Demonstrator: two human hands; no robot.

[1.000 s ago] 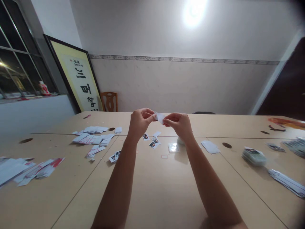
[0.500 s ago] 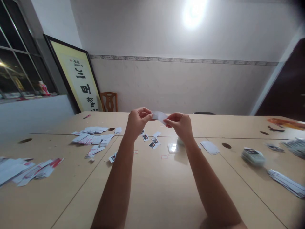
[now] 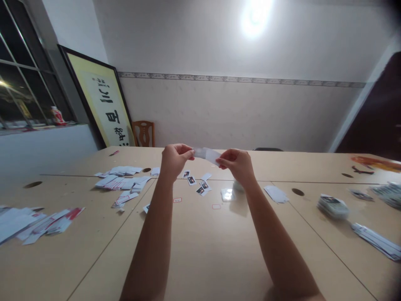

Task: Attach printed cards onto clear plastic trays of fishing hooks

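Both hands (image 3: pixel 174 162) pinch a pale strip (image 3: pixel 206 154) by opposite edges, leaving room between the forearms (image 3: pixel 154 238) above the tabletop (image 3: pixel 214 251).

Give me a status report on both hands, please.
Left hand pinching one end, right hand the other, of a thin pale piece. Held up above the table; one layer or two, can't tell. Nothing seen blocking either hand.

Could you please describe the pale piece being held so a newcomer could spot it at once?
Start with the wide beige table, then find the left hand and right hand raised over it. The pale piece bridges the gap between them; unlike the white papers lying on the table, it is held aloft.
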